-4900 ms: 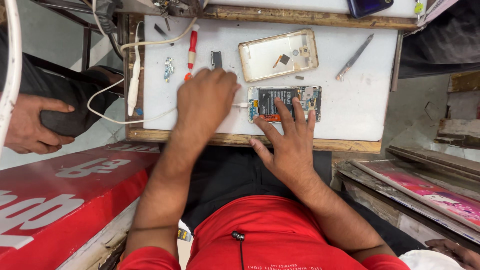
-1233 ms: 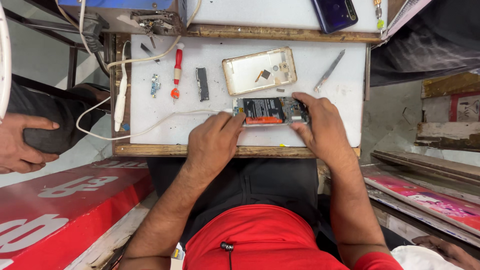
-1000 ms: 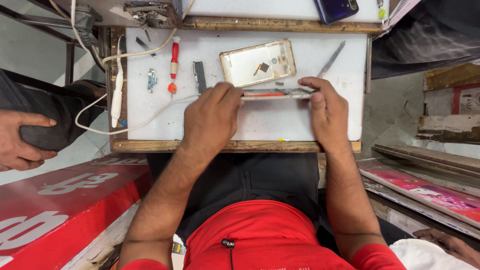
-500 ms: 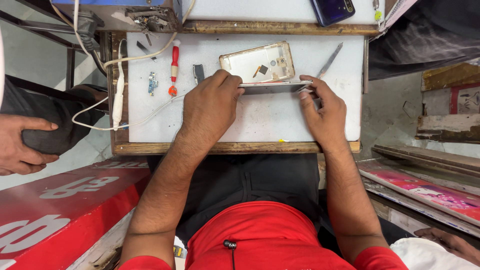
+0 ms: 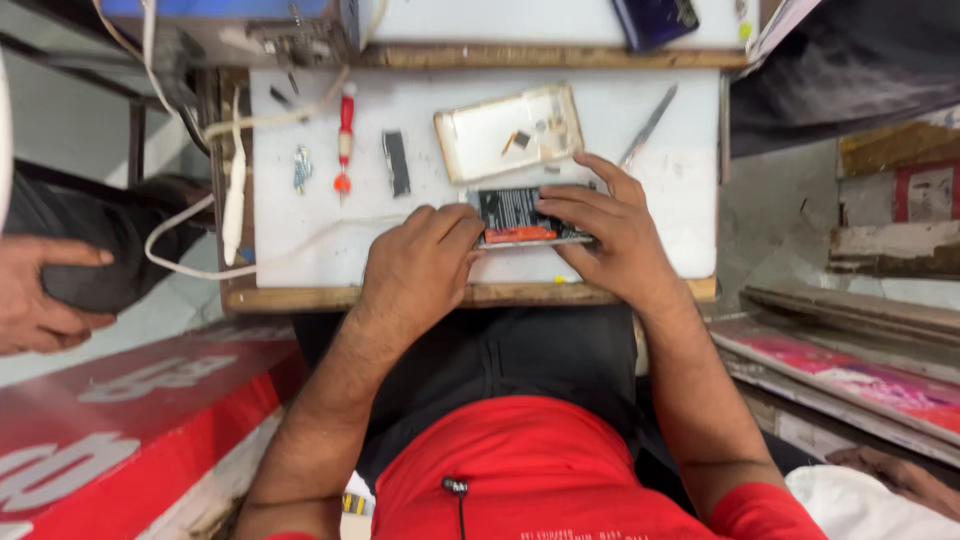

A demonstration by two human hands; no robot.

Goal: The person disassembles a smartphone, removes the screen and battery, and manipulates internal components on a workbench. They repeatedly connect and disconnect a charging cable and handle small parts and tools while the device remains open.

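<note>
Two hands on opened phone [image 5: 525, 217], left hand [image 5: 420, 268] and right hand [image 5: 612, 228] gripping its ends, back cover [image 5: 508, 133] beside.

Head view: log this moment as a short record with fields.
Surface: white work board with wooden edge
Left hand: fingers on the left end of the opened phone
Right hand: fingers over the phone's right end
Behind phone: detached back cover, inner side up
Tools: red screwdriver, tweezers
Far left: another person's hand

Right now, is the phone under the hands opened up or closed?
Opened: the phone shows its battery, and its back cover lies apart beside it.
</note>
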